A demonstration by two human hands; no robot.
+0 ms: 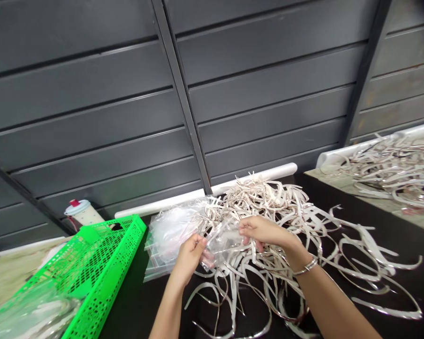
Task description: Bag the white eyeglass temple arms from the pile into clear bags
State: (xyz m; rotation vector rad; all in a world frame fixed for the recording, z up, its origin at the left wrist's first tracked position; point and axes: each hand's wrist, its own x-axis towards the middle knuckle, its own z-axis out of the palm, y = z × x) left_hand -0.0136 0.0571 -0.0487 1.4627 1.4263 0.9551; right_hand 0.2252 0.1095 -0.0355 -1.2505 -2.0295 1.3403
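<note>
My left hand (194,254) is closed on the left edge of a clear plastic bag (228,242). My right hand (259,230) pinches the same bag at its right side, so it is stretched between both hands. Under and around them spreads a heap of thin, curved, silvery-white strips (268,197) on a black table (130,301). Just left of the heap lies a stack of clear plastic bags (169,235). Whether the held bag contains anything cannot be made out.
On the left stands a green perforated basket (106,278) with bagged strips (45,315) in it. Behind it is a cup with a red-topped lid (85,213). More strips (403,169) lie at the far right. A white tube (275,172) runs along the grey panelled wall (268,103).
</note>
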